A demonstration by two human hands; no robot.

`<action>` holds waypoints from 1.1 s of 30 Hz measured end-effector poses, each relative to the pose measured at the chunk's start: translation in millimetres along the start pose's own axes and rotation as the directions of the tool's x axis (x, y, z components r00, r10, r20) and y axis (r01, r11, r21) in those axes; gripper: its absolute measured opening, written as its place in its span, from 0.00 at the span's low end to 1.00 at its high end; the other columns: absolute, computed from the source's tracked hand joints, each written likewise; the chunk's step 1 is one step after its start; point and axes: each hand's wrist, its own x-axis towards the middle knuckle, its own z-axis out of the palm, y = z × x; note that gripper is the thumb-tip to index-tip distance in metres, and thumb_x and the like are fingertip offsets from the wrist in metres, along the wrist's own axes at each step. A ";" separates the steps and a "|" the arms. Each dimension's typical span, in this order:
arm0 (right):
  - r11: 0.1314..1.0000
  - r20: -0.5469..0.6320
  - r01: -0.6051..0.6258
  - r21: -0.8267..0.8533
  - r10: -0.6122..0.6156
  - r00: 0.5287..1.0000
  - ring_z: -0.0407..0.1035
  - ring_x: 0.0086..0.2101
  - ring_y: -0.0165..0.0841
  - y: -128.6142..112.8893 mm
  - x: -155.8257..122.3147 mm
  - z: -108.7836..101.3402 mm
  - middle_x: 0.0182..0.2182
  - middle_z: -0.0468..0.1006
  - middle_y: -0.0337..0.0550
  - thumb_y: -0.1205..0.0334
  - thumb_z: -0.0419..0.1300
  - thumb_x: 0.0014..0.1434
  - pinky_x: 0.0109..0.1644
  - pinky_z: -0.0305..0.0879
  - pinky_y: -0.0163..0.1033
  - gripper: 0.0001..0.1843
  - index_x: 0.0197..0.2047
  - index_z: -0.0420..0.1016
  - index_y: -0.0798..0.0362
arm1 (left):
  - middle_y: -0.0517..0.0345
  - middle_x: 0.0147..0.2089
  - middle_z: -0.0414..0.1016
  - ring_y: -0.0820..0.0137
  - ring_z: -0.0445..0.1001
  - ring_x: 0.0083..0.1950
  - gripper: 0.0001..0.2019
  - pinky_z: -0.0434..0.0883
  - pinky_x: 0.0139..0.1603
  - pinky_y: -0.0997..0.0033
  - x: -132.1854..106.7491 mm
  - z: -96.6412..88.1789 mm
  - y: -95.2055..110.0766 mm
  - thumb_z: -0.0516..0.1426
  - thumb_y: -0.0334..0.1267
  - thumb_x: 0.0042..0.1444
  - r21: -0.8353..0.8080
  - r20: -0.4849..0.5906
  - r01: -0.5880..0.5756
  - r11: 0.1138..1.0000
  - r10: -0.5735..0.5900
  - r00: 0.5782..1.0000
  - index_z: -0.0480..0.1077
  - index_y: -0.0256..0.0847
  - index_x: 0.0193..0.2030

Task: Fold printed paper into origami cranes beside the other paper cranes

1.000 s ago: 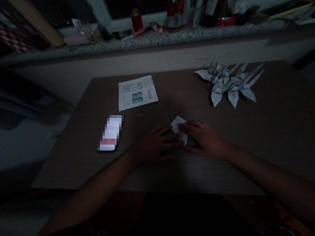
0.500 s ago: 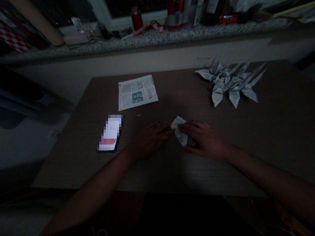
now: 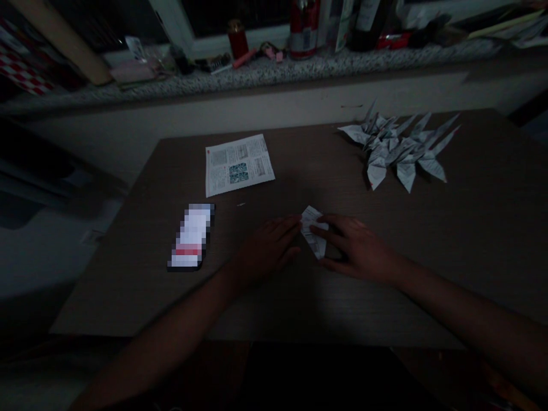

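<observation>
A small kite-shaped piece of folded printed paper lies flat on the table between my hands. My left hand rests on the tabletop with its fingers stretched out, the fingertips at the paper's left edge. From the right, my right hand reaches over the paper. Its fingers are apart, one fingertip presses on the upper part of the sheet, and the thumb is at the lower corner. Several folded paper cranes, made from similar printed paper, sit in a cluster at the back right.
A printed paper sheet lies at the back left of the brown table. Nearer stands out a lit phone, lying flat. Behind the table, a granite windowsill carries a red can, a red jar and other items.
My left thumb has drawn back from the paper, and my right fingers have spread a little over it. The whole view has shifted slightly.
</observation>
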 end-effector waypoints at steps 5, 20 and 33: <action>1.000 0.010 -0.010 -0.011 0.010 1.000 0.67 0.62 0.56 1.4 -2.5 1.8 0.65 0.69 0.65 0.47 0.63 0.66 0.61 0.68 0.64 0.36 0.72 0.65 0.54 | 0.45 0.74 0.63 0.54 0.60 0.76 0.28 0.63 0.73 0.46 -1.8 3.6 6.2 0.49 0.55 0.73 0.000 0.021 -0.094 0.996 0.094 0.995 0.62 0.43 0.73; 0.996 -0.052 -0.007 0.084 0.012 0.999 0.67 0.64 0.53 8.4 -0.8 -0.7 0.64 0.71 0.59 0.55 0.61 0.69 0.64 0.70 0.64 0.29 0.71 0.67 0.49 | 0.49 0.77 0.59 0.56 0.56 0.78 0.29 0.58 0.76 0.46 -3.2 4.9 9.7 0.50 0.56 0.73 -0.007 0.058 -0.058 0.998 0.058 0.997 0.59 0.47 0.75; 0.998 -0.010 -0.005 0.058 0.006 1.000 0.66 0.64 0.52 9.3 -3.3 -1.1 0.64 0.72 0.57 0.55 0.59 0.70 0.64 0.70 0.63 0.31 0.73 0.63 0.49 | 0.49 0.78 0.57 0.56 0.54 0.79 0.31 0.55 0.77 0.46 -3.9 6.7 12.6 0.49 0.57 0.73 -0.017 0.094 -0.040 0.999 0.042 0.995 0.56 0.46 0.76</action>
